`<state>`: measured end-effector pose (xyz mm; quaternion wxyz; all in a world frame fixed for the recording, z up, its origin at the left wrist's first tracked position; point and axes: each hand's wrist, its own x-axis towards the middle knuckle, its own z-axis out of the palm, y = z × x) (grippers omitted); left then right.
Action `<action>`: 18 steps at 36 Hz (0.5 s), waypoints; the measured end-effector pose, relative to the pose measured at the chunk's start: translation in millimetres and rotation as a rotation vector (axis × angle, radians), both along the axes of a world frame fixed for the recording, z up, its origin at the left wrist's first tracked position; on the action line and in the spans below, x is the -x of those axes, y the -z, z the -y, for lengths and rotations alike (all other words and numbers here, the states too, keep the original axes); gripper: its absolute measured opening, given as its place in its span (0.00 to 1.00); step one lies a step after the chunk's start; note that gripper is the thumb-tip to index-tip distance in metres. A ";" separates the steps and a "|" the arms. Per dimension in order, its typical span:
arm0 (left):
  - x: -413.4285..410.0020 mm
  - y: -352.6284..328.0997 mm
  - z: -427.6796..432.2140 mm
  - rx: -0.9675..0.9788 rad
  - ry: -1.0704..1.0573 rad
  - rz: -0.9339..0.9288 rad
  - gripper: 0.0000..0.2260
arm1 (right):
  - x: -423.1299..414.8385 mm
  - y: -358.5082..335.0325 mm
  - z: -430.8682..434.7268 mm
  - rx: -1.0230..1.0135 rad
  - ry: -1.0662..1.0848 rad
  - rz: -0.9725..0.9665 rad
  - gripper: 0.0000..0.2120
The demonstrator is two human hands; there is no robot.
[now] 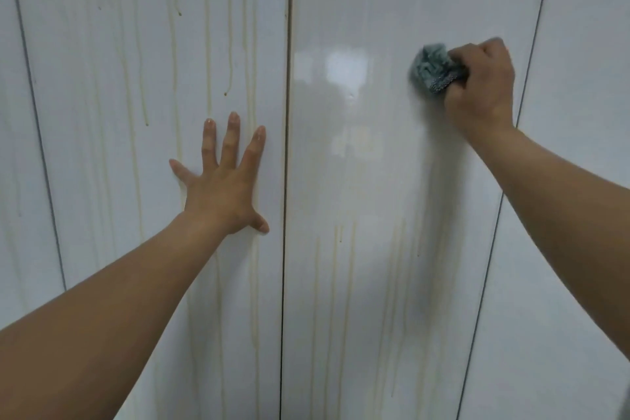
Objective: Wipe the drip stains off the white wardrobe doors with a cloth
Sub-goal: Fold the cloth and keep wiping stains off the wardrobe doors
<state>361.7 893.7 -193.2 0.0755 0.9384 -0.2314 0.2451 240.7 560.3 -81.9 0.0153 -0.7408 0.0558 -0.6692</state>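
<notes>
Right hand fingers curled round bunched blue-grey cloth, pressed to the right wardrobe door. Left hand flat, fingers spread, on the stained left door.

**Component Condition**

The left wardrobe door is a glossy white flat panel. Yellowish drip stains run vertically over its full visible height, and several end in small brown beads. The right wardrobe door, across a dark vertical gap, has a stain-free, reflective upper area. Faint yellowish streaks mark its lower part. The cloth is grey-blue and bunched. It is pressed against the upper area of the right wardrobe door and gripped by the right hand.
</notes>
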 end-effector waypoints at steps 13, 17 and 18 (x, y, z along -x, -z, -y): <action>0.3 0.3 -0.9 0.003 0.010 -0.001 0.75 | -2.1 176.5 20.6 0.337 -0.004 -0.273 0.14; 0.2 -0.3 0.2 0.001 0.015 -0.007 0.74 | 8.2 110.0 22.5 0.365 0.014 -0.274 0.13; 0.2 -0.1 0.0 0.001 0.015 -0.005 0.74 | 8.9 91.7 21.0 0.337 0.026 -0.234 0.13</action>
